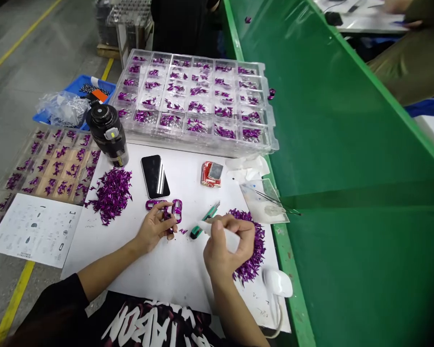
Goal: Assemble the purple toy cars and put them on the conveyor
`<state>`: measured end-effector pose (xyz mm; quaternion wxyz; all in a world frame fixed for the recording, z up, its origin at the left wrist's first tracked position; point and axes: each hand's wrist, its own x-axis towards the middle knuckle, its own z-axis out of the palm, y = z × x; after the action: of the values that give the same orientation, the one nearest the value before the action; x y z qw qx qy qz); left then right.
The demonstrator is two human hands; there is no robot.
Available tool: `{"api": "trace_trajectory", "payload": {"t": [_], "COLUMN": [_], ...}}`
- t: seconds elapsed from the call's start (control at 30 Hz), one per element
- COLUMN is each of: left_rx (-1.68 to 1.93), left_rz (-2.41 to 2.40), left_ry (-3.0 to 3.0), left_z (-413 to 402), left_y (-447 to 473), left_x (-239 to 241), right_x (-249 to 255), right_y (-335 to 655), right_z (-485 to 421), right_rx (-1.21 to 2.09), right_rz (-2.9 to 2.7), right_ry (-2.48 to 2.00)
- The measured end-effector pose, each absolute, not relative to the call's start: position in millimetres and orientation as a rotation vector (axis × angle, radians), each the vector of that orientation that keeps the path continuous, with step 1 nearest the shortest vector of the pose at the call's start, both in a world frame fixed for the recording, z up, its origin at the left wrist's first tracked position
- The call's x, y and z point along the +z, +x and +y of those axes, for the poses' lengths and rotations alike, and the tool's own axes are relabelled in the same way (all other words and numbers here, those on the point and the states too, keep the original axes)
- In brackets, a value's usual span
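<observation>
My left hand (pixel 152 229) pinches a small purple car-shaped shell (pixel 167 213), partly hidden by the fingers. Two similar shells lie close by on the white table: one purple shell (pixel 178 210) just right of the fingertips, another shell (pixel 151 204) behind the hand. My right hand (pixel 227 248) is wrapped around a white squeeze bottle (pixel 231 240), its narrow tip pointing left toward the left hand. Beneath that tip lies a green utility knife (pixel 196 232). A few purple slivers (pixel 183 231) rest between the hands. Beside my right hand spreads a pile of pointed purple pieces (pixel 256 250).
A second purple pile (pixel 112 195), a phone (pixel 155 176), a black bottle (pixel 108 135) and a red box (pixel 210 174) surround the hands. Behind stands a clear compartment tray (pixel 198 142). Tweezers (pixel 271 198) lie on a bag at right, beside a green conveyor (pixel 347 241).
</observation>
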<state>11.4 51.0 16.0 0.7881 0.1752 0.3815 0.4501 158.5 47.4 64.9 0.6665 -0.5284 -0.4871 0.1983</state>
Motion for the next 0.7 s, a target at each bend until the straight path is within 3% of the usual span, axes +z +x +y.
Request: {"api": "trace_trajectory", "payload": {"t": [0.2,0.7], "left_rx": [0.982,0.955], "left_rz": [0.815,0.82], "left_ry": [0.334,0.297], "left_z": [52,55], "left_y": [10,8], "left_x": [17,17], "right_x": [54,39], "right_y": [145,152], "right_z": [34,19], "right_rx": [0.423,0.229], "right_rz": [-1.324,-1.505], "right_ry": [-1.068,-1.268]}}
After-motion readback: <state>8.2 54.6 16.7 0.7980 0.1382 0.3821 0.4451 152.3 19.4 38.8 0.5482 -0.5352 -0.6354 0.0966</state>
